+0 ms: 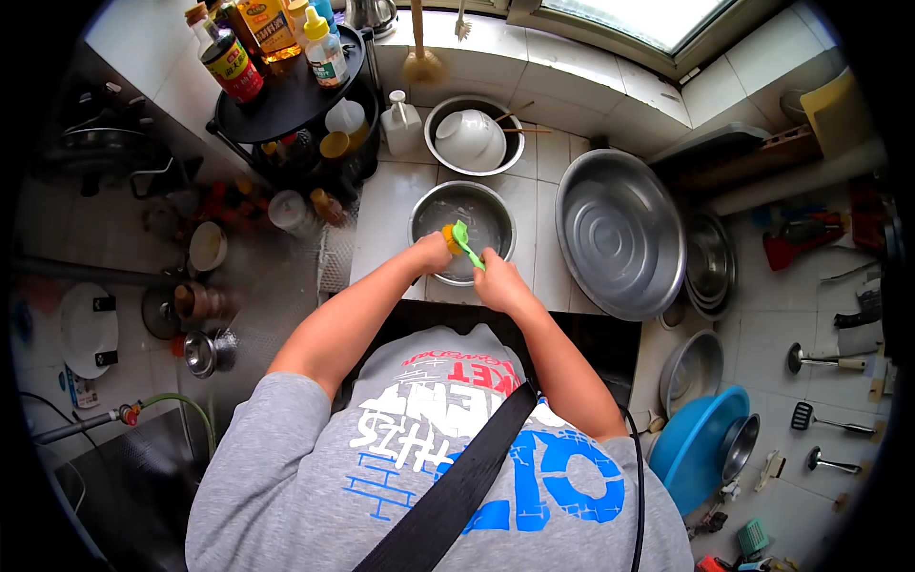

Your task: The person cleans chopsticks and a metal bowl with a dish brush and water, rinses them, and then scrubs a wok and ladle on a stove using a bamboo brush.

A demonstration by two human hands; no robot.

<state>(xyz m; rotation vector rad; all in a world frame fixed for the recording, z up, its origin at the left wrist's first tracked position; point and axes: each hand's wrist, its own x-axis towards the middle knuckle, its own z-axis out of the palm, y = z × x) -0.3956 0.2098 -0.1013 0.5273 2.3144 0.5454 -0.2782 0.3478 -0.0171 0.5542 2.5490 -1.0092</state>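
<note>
Over a round metal basin (420, 214) on the tiled counter, both my hands work close together. My right hand (501, 280) is closed around the handle of a small green tool (461, 234) with a broad head; whether it is a brush or a peeler is unclear. The green head touches or overlaps an orange-yellow piece (448, 238) at my left hand (434, 252). My left fingers are closed around that piece and partly hide it, so its kind cannot be made out. Some wet or pale traces show on the basin's floor.
Behind stands a metal basin (434, 153) with white bowls (469, 139) and chopsticks. A large metal basin (620, 238) leans at right, near a blue tub (701, 453). To the left are a white bottle (401, 124) and a black rack (286, 110) of sauce bottles.
</note>
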